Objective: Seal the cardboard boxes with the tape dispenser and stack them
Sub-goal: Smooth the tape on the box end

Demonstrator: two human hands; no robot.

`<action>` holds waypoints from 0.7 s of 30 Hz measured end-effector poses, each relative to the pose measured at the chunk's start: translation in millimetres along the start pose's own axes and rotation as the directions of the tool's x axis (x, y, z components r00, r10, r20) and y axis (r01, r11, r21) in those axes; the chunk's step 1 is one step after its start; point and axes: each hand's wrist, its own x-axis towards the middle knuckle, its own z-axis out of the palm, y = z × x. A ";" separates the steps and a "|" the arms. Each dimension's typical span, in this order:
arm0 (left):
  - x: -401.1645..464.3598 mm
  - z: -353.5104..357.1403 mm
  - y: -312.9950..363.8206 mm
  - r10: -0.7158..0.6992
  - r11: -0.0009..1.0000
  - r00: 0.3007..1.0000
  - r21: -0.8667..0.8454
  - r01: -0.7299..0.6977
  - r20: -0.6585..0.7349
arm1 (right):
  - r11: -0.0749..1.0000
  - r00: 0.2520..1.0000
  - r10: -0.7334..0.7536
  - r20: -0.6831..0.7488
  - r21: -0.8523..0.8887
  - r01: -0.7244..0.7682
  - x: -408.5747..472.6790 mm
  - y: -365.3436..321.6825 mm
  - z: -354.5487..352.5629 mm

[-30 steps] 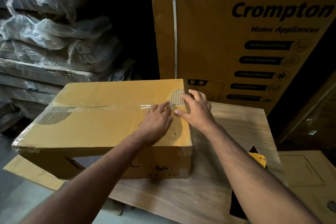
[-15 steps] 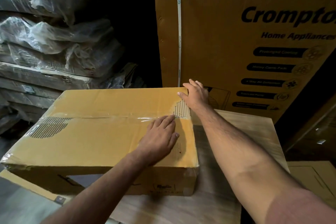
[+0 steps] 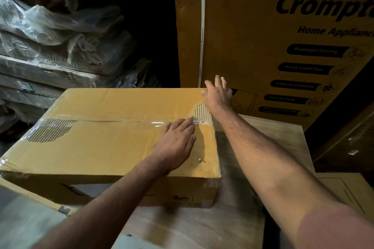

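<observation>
Box (image 3: 113,143) sat on the wooden bench (image 3: 202,226), its near left corner hanging past the bench edge. Clear tape (image 3: 125,120) ran along the top seam. Left hand (image 3: 176,143) lay flat on the lid, fingers (image 3: 182,127) spread and released, pressing the tape near its right end. Right hand (image 3: 217,95) reached over the far right corner, fingers open, gripping nothing. No dispenser in view.

Risks, as judged:
- Torn patches (image 3: 202,112) at the right end of the seam and at the left (image 3: 48,132) exposed bare fluting; tape likely bonded poorly there and could lift.
- Wrinkles showed in the tape by the left fingers; trapped air might weaken the seal.
- Pulling from the far corner could swing the box further off the bench.
- The tall printed carton (image 3: 263,26) stood close behind; the right hand had little room there.
</observation>
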 end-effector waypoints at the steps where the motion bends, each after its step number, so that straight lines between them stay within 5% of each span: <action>1: 0.3 -0.3 0.0 -0.003 1.000 1.000 -0.005 0.003 -0.006 | 1.000 1.000 -0.019 0.014 -0.017 0.020 -11.1 -1.5 -2.3; 12: 0.3 3.6 0.3 -0.010 1.000 0.999 0.018 0.011 -0.049 | 0.996 0.995 -0.086 0.043 0.018 0.085 -184.6 -7.7 -27.9; 21: -1.9 2.2 3.7 -0.014 1.000 0.998 0.021 0.015 -0.055 | 0.869 0.864 -0.480 -0.151 0.048 0.492 -238.5 26.9 -10.0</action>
